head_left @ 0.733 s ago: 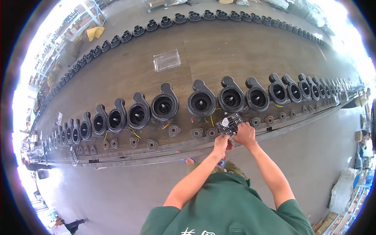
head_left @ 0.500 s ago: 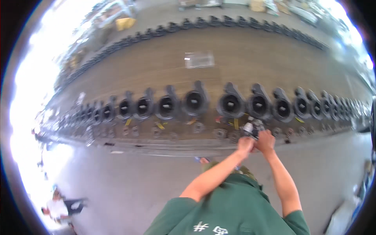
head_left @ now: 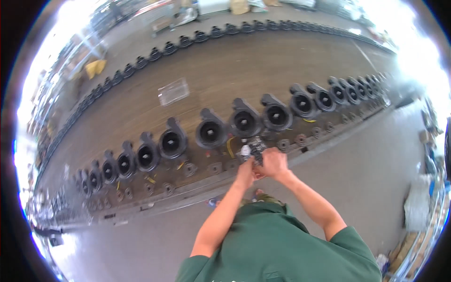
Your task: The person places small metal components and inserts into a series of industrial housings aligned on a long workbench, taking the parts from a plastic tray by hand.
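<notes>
At the near edge of the table (head_left: 282, 61), the right hand (head_left: 275, 160) is curled round the right side of a dark block (head_left: 256, 146), a white piece (head_left: 245, 151) at its left; the left hand (head_left: 244, 174) holds its lower end, fingertips partly hidden. The block is just inside that edge, near the housings (head_left: 210, 133) lined up a little farther in, and beside a yellow wire (head_left: 230, 148). Small rings (head_left: 190, 169) sit between housings and edge, leaving a narrow strip. Beyond, a wide span of tabletop reaches to a row of dark parts (head_left: 216, 32) along the far edge, with a plastic sleeve (head_left: 174, 91) lying midway. Below the near edge, floor (head_left: 141, 244) stretches either side of the green shirt (head_left: 277, 244)
</notes>
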Motion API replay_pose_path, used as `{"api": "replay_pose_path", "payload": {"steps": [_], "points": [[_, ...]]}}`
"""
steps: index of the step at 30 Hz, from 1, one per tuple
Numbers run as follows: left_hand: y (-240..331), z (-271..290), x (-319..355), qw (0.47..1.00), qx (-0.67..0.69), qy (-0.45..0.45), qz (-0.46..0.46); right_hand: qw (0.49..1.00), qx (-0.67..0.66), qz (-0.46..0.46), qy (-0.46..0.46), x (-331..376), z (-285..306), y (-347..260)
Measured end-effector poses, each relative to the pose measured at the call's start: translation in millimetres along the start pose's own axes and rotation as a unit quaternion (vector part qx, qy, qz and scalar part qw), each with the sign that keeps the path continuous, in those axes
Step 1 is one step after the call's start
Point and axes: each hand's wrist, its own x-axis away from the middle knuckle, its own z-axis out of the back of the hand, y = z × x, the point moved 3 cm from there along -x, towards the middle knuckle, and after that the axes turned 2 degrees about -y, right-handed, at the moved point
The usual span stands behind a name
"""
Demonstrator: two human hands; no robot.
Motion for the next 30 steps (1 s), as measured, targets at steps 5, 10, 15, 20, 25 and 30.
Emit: {"api": "replay_pose_path", "payload": {"steps": [5,10,15,20,25,30], "points": [[-11,16,-7,0.999,-0.001,-0.006,0.039,0.979,-0.187,-0.023,0.075,41,0,22],[-13,28,21,0.996,-0.073,-0.028,0.045,0.987,-0.131,-0.069,0.070,51,-38,68],[-20,53,55,0.993,-0.109,-0.026,0.048,0.995,-0.086,-0.046,0.019,46,-47,42],[-25,56,82,0.993,-0.102,-0.063,0.021,0.996,-0.021,-0.055,-0.069,27,-75,48],[-31,57,87,0.994,-0.090,-0.061,-0.003,0.987,0.050,-0.088,-0.126,16,-62,38],[-45,63,96,0.999,-0.027,-0.026,-0.009,0.986,0.124,-0.042,-0.102,14,-75,37]]}}
